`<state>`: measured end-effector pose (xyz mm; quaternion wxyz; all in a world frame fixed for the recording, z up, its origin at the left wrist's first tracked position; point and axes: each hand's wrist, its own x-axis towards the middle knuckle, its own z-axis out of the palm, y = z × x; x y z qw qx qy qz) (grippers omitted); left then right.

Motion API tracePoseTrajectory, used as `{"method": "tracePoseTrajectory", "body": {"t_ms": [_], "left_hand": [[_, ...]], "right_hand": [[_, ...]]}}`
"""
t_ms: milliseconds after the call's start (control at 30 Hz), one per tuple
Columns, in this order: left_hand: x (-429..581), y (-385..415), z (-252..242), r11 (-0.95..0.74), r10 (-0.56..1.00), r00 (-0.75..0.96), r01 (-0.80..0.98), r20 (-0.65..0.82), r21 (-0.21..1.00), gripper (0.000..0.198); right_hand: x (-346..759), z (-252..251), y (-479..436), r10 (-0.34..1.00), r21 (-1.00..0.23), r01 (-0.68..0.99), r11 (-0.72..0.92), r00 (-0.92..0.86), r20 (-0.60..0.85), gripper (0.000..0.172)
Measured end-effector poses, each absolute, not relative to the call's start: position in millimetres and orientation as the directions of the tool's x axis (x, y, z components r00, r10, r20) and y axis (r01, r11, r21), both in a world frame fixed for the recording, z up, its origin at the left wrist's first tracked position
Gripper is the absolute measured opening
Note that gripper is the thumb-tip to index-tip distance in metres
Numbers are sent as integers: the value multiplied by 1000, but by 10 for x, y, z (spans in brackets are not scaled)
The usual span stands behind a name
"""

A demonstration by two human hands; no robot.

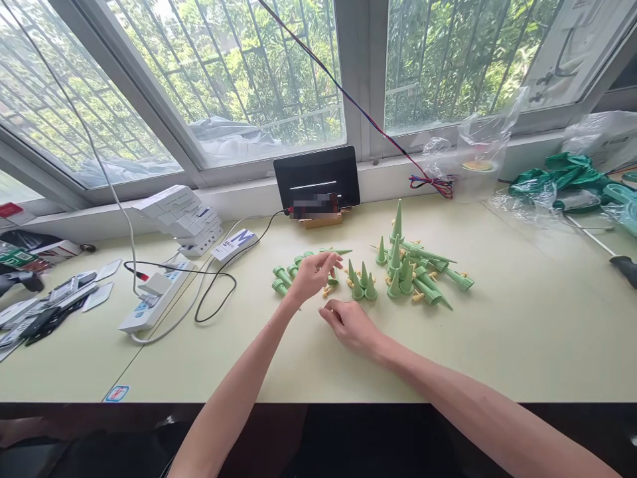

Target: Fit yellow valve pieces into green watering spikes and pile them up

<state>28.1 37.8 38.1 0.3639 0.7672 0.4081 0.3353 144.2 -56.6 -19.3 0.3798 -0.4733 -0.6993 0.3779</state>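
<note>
Several green plastic cone spikes (405,269) lie and stand in a heap on the pale table (497,332), with small yellow pieces (417,297) among them. A second group of green spikes (286,272) lies to the left. My left hand (312,275) hovers over this left group, fingers loosely curled and slightly apart, fingertips by a long green spike (336,251). My right hand (351,324) rests on the table just in front, fingers curled under; what they hold, if anything, is hidden. A small yellow piece (327,291) lies between the hands.
A black tablet (317,176) on a wooden stand leans against the window sill. A white power strip (154,292) with cables, stacked white boxes (182,216) and cards sit at left. Plastic bags (478,153) and green parts (567,176) lie at right, near a screwdriver (617,262).
</note>
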Motion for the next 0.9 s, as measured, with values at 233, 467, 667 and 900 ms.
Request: {"method": "tracePoseTrajectory", "body": {"t_ms": [233, 467, 667, 900], "left_hand": [[-118, 420, 337, -422, 905, 267, 452, 332, 786, 33], [-106, 370, 5, -632, 767, 370, 582, 525, 512, 20], [-68, 294, -94, -671, 737, 492, 617, 463, 412, 19], [-52, 242, -100, -635, 768, 511, 682, 385, 362, 27]], "right_hand": [[1445, -197, -585, 945, -871, 395, 292, -259, 199, 28], [1459, -208, -585, 938, -864, 396, 310, -277, 210, 29], [1476, -198, -592, 930, -847, 415, 331, -295, 218, 33], [1484, -207, -588, 926, -832, 436, 343, -303, 223, 33]]}}
